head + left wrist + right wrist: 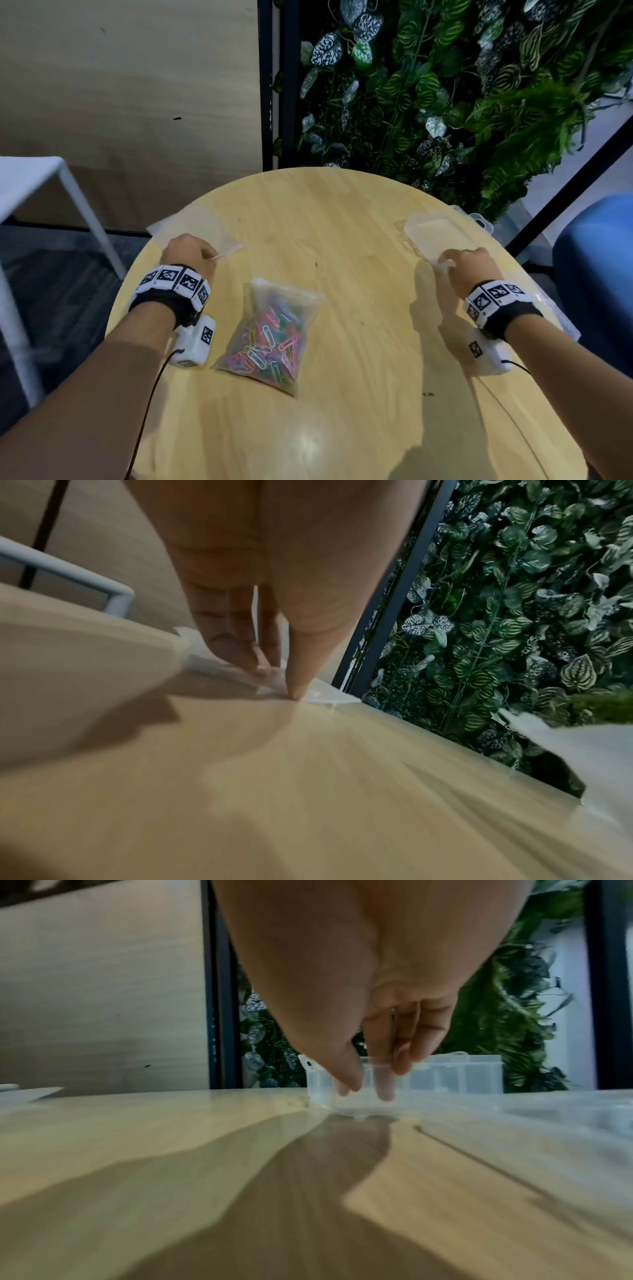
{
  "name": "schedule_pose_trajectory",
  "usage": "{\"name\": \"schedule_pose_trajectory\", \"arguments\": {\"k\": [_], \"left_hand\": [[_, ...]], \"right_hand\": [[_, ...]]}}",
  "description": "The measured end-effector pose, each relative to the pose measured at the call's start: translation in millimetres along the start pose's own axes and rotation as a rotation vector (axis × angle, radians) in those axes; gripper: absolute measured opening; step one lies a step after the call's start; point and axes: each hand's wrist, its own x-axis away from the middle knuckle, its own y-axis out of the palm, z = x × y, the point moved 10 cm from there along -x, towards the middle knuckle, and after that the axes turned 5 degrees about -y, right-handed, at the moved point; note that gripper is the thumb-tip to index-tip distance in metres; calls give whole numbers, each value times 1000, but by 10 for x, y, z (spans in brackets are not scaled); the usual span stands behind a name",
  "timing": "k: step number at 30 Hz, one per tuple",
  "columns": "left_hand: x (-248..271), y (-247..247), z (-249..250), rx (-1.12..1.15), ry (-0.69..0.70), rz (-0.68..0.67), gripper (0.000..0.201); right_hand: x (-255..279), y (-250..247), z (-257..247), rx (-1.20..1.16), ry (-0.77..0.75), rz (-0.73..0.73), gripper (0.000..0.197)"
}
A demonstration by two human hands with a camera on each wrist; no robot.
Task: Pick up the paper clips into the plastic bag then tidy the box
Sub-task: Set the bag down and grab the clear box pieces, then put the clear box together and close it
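The right hand (470,265) grips the near end of the clear plastic box (442,237): in the right wrist view its thumb lies on the outer wall while the fingers (385,1088) reach down inside the open box (411,1080), showing through the plastic. The left hand (189,251) pinches the near edge of an empty clear plastic bag (197,224) lying flat on the table; the left wrist view shows thumb and fingertips (251,656) meeting on the crumpled film (236,669). Between the two forearms lies a second plastic bag (274,329), filled with coloured paper clips (270,339) (pink, blue, green and white among them); neither hand touches it. All of this sits on a round wooden table (359,377). The box stands at the table's far right, the empty bag at its far left. Beyond the table are a wall of green leaves (462,85), a wooden panel (120,85), a white frame (51,178) on the left and something blue (599,267) on the right.
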Motion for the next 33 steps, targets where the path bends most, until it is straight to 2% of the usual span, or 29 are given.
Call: {"name": "schedule_pose_trajectory", "arguments": {"k": [4, 6, 10, 13, 15, 17, 18, 21, 22, 23, 24, 26, 27, 30, 33], "left_hand": [[67, -38, 7, -29, -6, -45, 16], [128, -157, 105, 3, 38, -19, 15], [443, -601, 623, 151, 272, 147, 14], [941, -807, 1129, 269, 457, 143, 13], [1374, -793, 1490, 323, 577, 78, 12], [1770, -571, 1783, 331, 652, -59, 12], [1938, -390, 1879, 309, 665, -151, 11], [2275, 171, 1896, 176, 615, -366, 10], [2338, 276, 1862, 147, 598, -389, 10], [2388, 349, 1838, 124, 588, -400, 10], [2446, 395, 1838, 105, 591, -407, 10], [2532, 485, 1856, 63, 607, -434, 13], [2561, 527, 1861, 49, 600, -462, 14], [2607, 641, 1856, 4, 561, -541, 30], [2585, 713, 1920, -38, 570, -548, 38]], "right_hand": [[66, -112, -485, -50, -141, 3, 32], [180, -163, -785, -87, -256, 24, 29], [688, -213, -1342, -257, -446, 5, 16], [1192, -205, -1647, -382, -549, -32, 23], [1521, -182, -1724, -518, -576, -103, 26], [1775, -151, -1681, -666, -562, -168, 24], [1830, -171, -1572, -741, -509, -131, 23], [1879, -304, -850, -927, -197, 229, 39], [1921, -354, -688, -911, -170, 305, 45], [1945, -388, -635, -863, -214, 322, 48], [1963, -401, -671, -800, -312, 298, 46], [1984, -352, -822, -670, -490, 202, 28], [1983, -311, -870, -623, -526, 148, 19], [1913, -224, -811, -660, -495, 34, 15], [1818, -304, -598, -868, -437, -10, 21]]}}
